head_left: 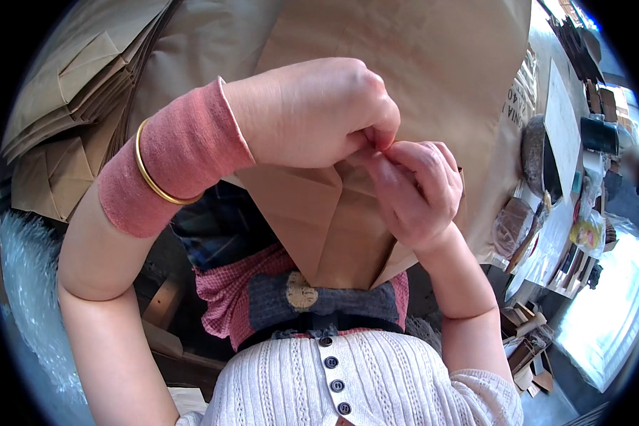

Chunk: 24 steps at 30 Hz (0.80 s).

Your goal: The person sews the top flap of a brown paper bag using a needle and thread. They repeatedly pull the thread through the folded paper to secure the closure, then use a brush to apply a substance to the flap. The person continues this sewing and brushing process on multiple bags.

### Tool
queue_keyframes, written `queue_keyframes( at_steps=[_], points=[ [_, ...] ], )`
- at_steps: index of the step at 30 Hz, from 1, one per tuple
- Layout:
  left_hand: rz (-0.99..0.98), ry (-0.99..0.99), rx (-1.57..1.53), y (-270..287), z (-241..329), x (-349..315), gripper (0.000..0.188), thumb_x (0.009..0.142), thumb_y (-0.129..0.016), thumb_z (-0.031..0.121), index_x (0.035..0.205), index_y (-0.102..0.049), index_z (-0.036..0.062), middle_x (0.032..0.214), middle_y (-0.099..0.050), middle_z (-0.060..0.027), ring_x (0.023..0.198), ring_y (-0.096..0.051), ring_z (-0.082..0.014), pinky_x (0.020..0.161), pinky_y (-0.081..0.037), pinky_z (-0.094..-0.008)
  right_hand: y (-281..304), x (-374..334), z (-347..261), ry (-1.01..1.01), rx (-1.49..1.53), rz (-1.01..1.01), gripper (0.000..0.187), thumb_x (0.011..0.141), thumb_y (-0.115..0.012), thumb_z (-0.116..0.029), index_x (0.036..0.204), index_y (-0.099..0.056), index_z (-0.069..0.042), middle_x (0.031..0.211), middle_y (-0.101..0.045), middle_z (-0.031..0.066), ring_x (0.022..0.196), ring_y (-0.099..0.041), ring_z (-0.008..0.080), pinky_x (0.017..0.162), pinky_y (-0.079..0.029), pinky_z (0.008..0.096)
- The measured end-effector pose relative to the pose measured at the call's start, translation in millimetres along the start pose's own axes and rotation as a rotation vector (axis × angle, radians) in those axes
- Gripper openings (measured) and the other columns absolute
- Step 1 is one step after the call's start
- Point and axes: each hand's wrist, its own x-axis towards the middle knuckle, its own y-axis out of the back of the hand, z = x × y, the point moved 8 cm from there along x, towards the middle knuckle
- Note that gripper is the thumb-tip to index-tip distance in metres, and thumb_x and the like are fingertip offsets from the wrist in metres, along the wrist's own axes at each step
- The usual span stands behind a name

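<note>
Both of my hands meet over a brown paper bag [326, 245], whose folded end points down toward my lap. My left hand [323, 113] is closed, its thumb and fingertips pinched together. Against those fingertips press the pinched fingers of my right hand [419, 184], also closed. Whatever sits between the fingertips is too small or hidden to make out. Beneath and beyond the hands spreads a large sheet of brown paper [405, 57]. A pink cuff [177, 156] with a gold bangle [148, 170] wraps my left forearm.
Stacked folded brown paper bags [92, 78] rise at the far left. Below them lies shiny clear plastic [35, 305]. Along the right are a rounded grey stone-like object [534, 156], a white board [562, 135], a plastic-wrapped bundle [512, 226] and paper scraps [529, 348].
</note>
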Motion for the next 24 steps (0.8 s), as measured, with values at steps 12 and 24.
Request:
queue_keyframes(
  at_steps=[12,24],
  points=[
    [0.038,0.011,-0.045,-3,-4,-3,0.01,0.072,-0.066,-0.003,0.081,-0.067,0.0006,0.074,-0.066,-0.0142,0.069,-0.066,-0.0308,0.062,-0.053,-0.0351,-1,-2,-16,0.158,-0.117,-0.004,0.022,0.061,-0.072,-0.003,0.083,-0.071,-0.001,0.087,-0.061,0.0042,0.069,-0.059,0.0176,0.062,-0.048,0.0313],
    [0.056,-0.011,-0.002,2,0,-5,0.004,0.08,-0.068,0.0,0.083,-0.068,0.0002,0.075,-0.068,-0.0137,0.069,-0.067,-0.0279,0.064,-0.053,-0.0325,10,-4,1,-0.318,-0.149,-0.024,0.016,0.075,-0.075,-0.006,0.087,-0.067,-0.008,0.081,-0.063,0.0037,0.07,-0.061,0.0208,0.064,-0.044,0.0323]
  ],
)
